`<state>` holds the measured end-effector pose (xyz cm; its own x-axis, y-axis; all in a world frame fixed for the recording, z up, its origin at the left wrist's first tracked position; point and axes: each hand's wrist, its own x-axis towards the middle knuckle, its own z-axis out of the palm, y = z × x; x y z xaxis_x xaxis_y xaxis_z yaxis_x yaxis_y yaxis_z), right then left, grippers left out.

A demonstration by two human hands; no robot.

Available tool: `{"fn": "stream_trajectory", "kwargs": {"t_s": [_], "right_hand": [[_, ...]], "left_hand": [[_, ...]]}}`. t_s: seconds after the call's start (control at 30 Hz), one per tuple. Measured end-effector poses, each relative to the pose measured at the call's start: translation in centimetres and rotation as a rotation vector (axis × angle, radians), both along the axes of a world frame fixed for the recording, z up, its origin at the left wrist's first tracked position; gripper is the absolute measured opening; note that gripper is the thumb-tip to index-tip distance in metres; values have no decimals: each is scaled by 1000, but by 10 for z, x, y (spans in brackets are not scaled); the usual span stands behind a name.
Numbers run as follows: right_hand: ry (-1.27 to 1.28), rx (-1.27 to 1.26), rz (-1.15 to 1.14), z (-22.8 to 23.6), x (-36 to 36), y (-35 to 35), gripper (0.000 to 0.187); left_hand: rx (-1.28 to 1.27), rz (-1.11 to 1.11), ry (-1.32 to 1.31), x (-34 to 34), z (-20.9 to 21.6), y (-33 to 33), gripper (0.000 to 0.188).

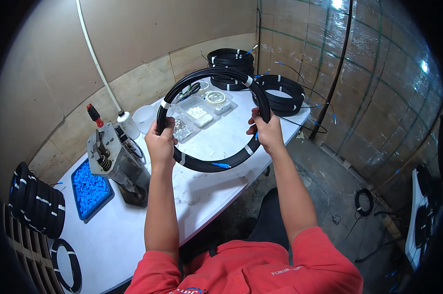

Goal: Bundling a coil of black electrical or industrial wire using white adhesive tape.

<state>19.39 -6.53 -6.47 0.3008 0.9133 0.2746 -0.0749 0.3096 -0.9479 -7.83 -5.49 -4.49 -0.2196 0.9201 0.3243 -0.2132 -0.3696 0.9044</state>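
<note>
A coil of black cable (206,165), bound with several white tape bands, is held up above the white table between my two hands. My left hand (161,144) is wrapped round the coil's left side, just below a white band. On its right side, my right hand (269,128) grips the coil with curled fingers. A blue connector (221,165) lies along the bottom of the ring. Some blue also shows beside my right fingers. Through the ring I see clear plastic trays (198,116) with small white and silvery parts.
A metal hand press (117,161) stands on the white table (101,255) beside a dark tray (87,215) of small blue parts. Black cable coils are stacked at the back (230,59), back right (282,98) and far left (37,206). Another coil (363,202) lies on the floor.
</note>
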Motion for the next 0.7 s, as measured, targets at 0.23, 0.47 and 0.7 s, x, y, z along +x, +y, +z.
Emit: {"fn": "stream_trajectory", "kwargs": {"t_s": [0.23, 0.47, 0.7], "right_hand": [[-20, 33, 15, -2, 1, -4, 24], [110, 25, 51, -14, -1, -1, 28], [177, 29, 35, -21, -5, 0, 26]], "left_hand": [[29, -25, 28, -4, 7, 1, 13], [28, -14, 68, -3, 10, 1, 9], [19, -25, 91, -1, 13, -3, 7]]}}
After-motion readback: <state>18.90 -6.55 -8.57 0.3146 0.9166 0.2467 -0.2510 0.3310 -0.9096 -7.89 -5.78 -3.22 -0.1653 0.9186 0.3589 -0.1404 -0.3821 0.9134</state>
